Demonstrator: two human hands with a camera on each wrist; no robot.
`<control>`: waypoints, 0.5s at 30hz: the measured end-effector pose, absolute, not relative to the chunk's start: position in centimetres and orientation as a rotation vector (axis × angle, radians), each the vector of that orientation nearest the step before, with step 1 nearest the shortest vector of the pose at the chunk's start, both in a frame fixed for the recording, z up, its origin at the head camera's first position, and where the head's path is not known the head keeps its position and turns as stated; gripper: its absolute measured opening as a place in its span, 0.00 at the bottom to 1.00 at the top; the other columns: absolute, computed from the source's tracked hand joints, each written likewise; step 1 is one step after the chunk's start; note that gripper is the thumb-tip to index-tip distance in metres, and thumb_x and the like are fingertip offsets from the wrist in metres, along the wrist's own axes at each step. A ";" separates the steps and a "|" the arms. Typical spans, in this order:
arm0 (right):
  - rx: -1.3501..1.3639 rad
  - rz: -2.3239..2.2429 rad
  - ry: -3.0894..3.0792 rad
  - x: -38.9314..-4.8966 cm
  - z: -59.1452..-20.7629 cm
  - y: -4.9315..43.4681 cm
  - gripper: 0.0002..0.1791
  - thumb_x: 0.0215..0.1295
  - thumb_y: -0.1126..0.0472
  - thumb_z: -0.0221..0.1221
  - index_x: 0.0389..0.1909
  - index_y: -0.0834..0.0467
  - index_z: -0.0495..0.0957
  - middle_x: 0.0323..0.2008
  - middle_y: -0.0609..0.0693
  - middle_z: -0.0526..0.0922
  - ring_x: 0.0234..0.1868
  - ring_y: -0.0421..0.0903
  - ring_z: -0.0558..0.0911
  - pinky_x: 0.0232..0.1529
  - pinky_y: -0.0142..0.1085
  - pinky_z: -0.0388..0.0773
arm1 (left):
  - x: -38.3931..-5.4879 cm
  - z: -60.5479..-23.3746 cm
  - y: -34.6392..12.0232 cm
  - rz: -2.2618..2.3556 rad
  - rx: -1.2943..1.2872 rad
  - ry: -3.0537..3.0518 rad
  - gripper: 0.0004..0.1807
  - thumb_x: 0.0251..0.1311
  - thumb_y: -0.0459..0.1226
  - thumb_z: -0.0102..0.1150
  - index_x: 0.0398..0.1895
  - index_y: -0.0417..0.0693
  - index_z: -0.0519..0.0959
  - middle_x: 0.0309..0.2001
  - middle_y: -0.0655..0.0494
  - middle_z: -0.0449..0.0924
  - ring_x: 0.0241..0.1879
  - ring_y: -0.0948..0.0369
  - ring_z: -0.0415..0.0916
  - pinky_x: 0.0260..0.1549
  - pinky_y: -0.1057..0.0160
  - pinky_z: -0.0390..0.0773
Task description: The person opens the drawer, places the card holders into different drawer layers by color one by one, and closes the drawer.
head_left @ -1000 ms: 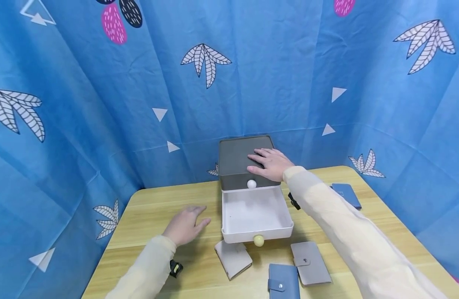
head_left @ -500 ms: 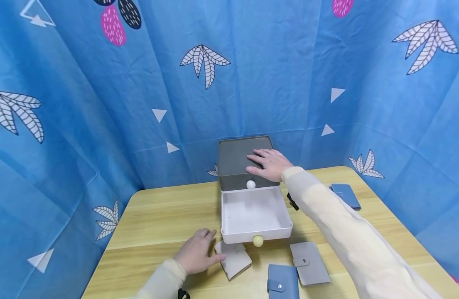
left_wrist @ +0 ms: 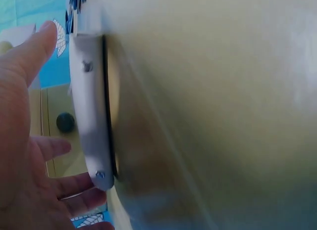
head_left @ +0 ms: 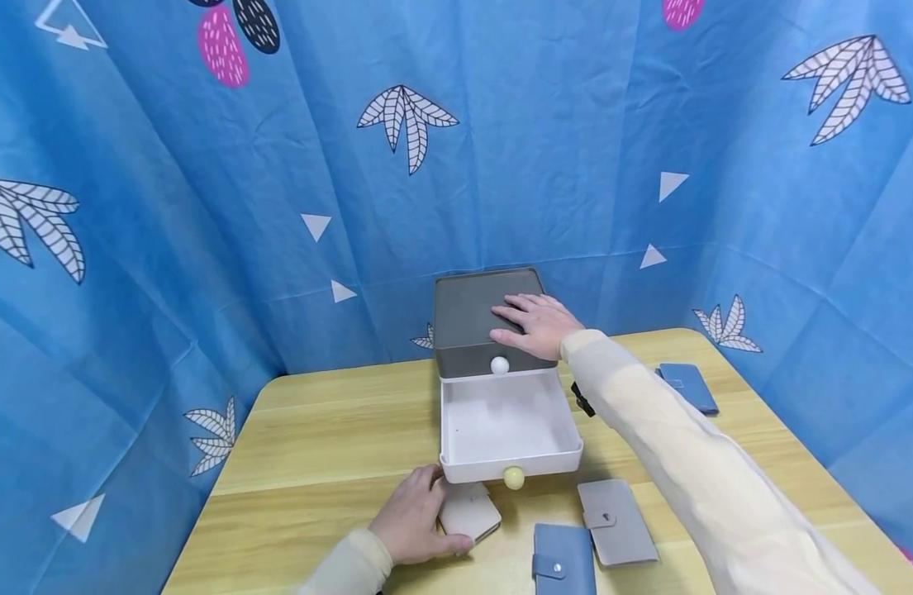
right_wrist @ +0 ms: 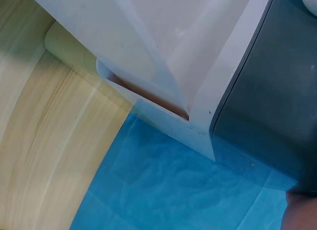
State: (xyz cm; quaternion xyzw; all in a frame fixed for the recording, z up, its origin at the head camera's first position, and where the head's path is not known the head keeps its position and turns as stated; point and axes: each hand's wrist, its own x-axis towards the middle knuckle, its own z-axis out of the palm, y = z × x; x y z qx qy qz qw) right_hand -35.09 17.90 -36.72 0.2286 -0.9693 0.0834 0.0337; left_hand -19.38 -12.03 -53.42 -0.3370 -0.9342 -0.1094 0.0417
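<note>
My left hand (head_left: pixel 415 521) is at the pale beige wallet (head_left: pixel 469 511), below the drawer's front left corner. Its thumb lies along the near edge and its fingers reach the far left side. In the left wrist view the wallet (left_wrist: pixel 89 111) appears edge-on with small metal studs; fingertips touch its lower end, while the thumb looks apart from it. My right hand (head_left: pixel 538 326) rests with spread fingers on the dark grey top of the drawer box (head_left: pixel 467 310). The white lower drawer (head_left: pixel 511 421) is pulled out, its yellow knob (head_left: pixel 514 478) facing me.
A blue wallet (head_left: pixel 563 558) and a grey wallet (head_left: pixel 618 522), both with snap straps, lie at the front of the wooden table (head_left: pixel 315 421). Another blue wallet (head_left: pixel 688 388) lies at the right. Blue patterned curtain (head_left: pixel 560 149) hangs behind and at both sides.
My left hand has moved toward me and to the right, from beside the drawer to the beige wallet. The right hand has stayed on the box top.
</note>
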 end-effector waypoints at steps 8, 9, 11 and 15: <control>0.721 0.256 -2.996 -35.2 -36.9 17.7 0.45 0.62 0.22 0.32 0.74 0.43 0.56 0.74 0.51 0.53 0.74 0.54 0.50 0.72 0.53 0.41 | -18.9 -53.9 -11.8 -0.329 -1.084 -2.836 0.55 0.43 0.74 0.55 0.73 0.56 0.61 0.65 0.46 0.64 0.61 0.51 0.65 0.60 0.47 0.66; 0.714 0.247 -2.997 -35.2 -36.9 17.7 0.45 0.62 0.22 0.31 0.74 0.42 0.56 0.74 0.50 0.53 0.74 0.54 0.50 0.72 0.52 0.41 | -18.8 -53.8 -11.8 -0.323 -1.087 -2.826 0.54 0.44 0.74 0.56 0.72 0.57 0.62 0.64 0.46 0.65 0.60 0.51 0.65 0.59 0.47 0.67; 0.697 0.235 -2.997 -35.4 -37.0 17.8 0.45 0.61 0.21 0.30 0.74 0.41 0.55 0.75 0.49 0.52 0.75 0.53 0.49 0.72 0.51 0.40 | -18.8 -53.6 -11.8 -0.312 -1.091 -2.811 0.53 0.44 0.73 0.57 0.72 0.56 0.63 0.62 0.47 0.66 0.58 0.52 0.66 0.58 0.48 0.68; 0.680 0.219 -3.004 -35.5 -37.1 17.8 0.46 0.60 0.20 0.28 0.74 0.39 0.54 0.75 0.48 0.52 0.75 0.52 0.49 0.72 0.51 0.40 | -18.7 -53.4 -11.9 -0.314 -1.083 -2.820 0.52 0.45 0.71 0.58 0.71 0.54 0.65 0.60 0.47 0.68 0.58 0.52 0.67 0.57 0.49 0.69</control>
